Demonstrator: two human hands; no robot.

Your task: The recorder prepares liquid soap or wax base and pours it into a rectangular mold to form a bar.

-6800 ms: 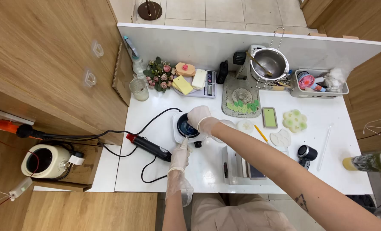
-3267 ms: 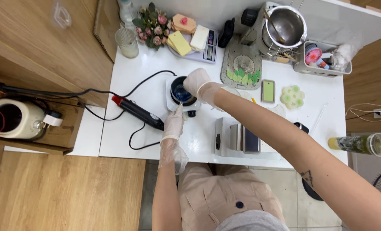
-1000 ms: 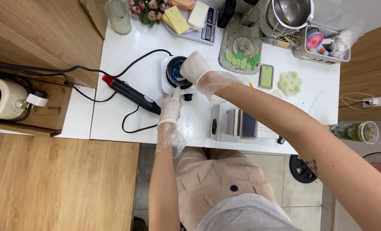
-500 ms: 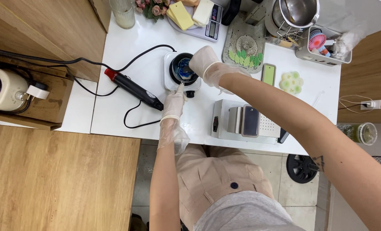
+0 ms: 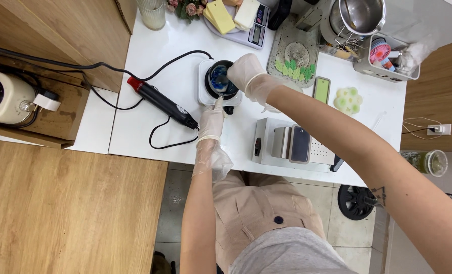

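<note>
- We see our gloved right hand (image 5: 246, 73) curled over the rim of the small dark round pot of blue liquid (image 5: 221, 80), which sits on the white square warming plate (image 5: 205, 94) mid-table.
- Our gloved left hand (image 5: 212, 119) pinches a thin stirring stick (image 5: 219, 101) dipping into that pot.
- A hard stir could slop blue liquid onto the white tabletop (image 5: 175, 61).
- The black heat gun (image 5: 162, 102), lying just beside, could snag on its cord.
- We count one pot, one stick, one heat gun, two gloves.
</note>
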